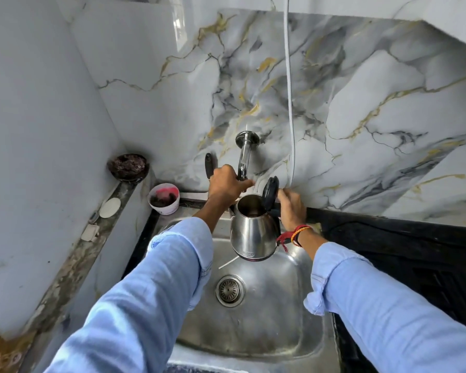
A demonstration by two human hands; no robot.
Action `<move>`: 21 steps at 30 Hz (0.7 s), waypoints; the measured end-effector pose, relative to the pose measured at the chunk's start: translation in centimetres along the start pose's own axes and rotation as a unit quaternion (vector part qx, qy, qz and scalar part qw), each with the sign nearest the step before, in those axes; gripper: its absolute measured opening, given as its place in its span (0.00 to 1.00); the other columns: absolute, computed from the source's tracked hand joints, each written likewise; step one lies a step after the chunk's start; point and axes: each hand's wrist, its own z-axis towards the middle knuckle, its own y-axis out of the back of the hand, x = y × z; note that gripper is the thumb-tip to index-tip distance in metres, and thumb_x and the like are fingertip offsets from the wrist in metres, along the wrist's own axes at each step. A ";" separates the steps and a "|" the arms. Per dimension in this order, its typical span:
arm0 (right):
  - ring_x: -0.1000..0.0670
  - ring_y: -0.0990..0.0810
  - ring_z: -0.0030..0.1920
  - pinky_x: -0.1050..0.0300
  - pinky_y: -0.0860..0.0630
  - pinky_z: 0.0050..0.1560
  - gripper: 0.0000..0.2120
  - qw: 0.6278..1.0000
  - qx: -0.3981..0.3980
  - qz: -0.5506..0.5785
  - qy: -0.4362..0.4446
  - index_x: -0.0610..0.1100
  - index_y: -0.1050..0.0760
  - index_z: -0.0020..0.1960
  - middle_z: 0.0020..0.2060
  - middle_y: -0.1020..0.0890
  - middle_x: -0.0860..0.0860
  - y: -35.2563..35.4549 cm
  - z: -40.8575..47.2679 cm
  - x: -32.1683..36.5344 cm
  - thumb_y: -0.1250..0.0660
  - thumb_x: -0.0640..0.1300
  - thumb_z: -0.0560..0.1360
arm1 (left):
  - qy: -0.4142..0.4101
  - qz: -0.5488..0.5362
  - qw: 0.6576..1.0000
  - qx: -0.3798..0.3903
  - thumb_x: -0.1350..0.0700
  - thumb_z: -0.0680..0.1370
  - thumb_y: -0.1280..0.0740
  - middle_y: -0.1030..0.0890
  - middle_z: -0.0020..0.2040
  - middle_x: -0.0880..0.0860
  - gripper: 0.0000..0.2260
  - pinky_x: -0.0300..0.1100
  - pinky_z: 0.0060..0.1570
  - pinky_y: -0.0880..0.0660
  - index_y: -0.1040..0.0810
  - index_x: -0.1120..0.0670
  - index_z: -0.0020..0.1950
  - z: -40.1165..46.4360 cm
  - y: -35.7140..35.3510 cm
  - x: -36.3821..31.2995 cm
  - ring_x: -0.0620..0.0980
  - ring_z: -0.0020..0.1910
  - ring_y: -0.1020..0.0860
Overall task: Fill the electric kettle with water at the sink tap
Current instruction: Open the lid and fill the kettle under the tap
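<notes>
A steel electric kettle [253, 232] hangs over the steel sink [275, 313], its black lid [270, 193] flipped up. My right hand [291, 208] grips the kettle's black handle at the right side. The chrome tap [244, 157] sticks out of the marble wall, its end just above and left of the kettle's mouth. My left hand [226, 184] is closed on the tap's lower end. No water stream is visible. The tap's handle is hidden by my fingers.
A white tub with pink and dark contents [164, 199] stands at the sink's back left corner. A dark round scrubber [127, 166] rests on the left ledge. A white cord [289, 90] runs down the wall. Black counter [388, 249] lies to the right. The drain [230, 290] sits mid-sink.
</notes>
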 end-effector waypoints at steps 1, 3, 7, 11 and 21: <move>0.37 0.21 0.43 0.48 0.28 0.42 0.30 1.000 0.000 0.004 0.000 0.37 0.23 0.42 0.40 0.17 0.39 -0.3 0.0 0.0 0.46 0.64 0.68 | 0.003 0.001 1.000 -0.001 0.42 0.67 0.21 0.23 0.27 0.50 0.20 0.44 0.36 0.28 0.23 0.55 0.30 0.1 0.0 -0.1 0.55 0.34 0.22; 0.40 0.23 0.40 0.51 0.32 0.38 0.31 1.000 0.001 0.013 0.000 0.37 0.24 0.41 0.39 0.17 0.38 -0.7 -0.1 0.0 0.46 0.65 0.68 | 0.008 0.002 1.000 0.005 0.43 0.67 0.22 0.18 0.34 0.54 0.18 0.47 0.40 0.21 0.20 0.58 0.35 0.0 0.1 -0.5 0.57 0.39 0.19; 0.40 0.25 0.38 0.50 0.34 0.38 0.30 1.000 0.004 0.024 -0.002 0.36 0.27 0.38 0.34 0.21 0.41 -1.4 0.1 0.5 0.45 0.65 0.67 | 0.014 -0.010 1.000 0.020 0.48 0.67 0.23 0.16 0.40 0.57 0.15 0.49 0.42 0.18 0.21 0.59 0.37 -0.1 0.1 -1.1 0.57 0.41 0.17; 0.43 0.27 0.36 0.51 0.34 0.39 0.30 0.999 0.009 0.031 0.006 0.36 0.27 0.38 0.32 0.23 0.43 -1.7 0.7 0.7 0.45 0.64 0.67 | -0.016 -0.010 0.997 0.078 0.54 0.68 0.22 0.25 0.29 0.53 0.14 0.45 0.33 0.24 0.20 0.64 0.36 1.0 1.1 -0.4 0.52 0.35 0.25; 0.50 0.29 0.32 0.54 0.36 0.35 0.24 0.999 0.009 0.036 0.031 0.44 0.30 0.31 0.28 0.26 0.51 -2.1 1.0 0.9 0.45 0.64 0.68 | -0.120 0.078 0.982 0.123 0.37 0.81 0.41 0.20 0.64 0.63 0.29 0.56 0.65 0.28 0.24 0.61 0.66 -0.4 3.1 6.5 0.62 0.67 0.24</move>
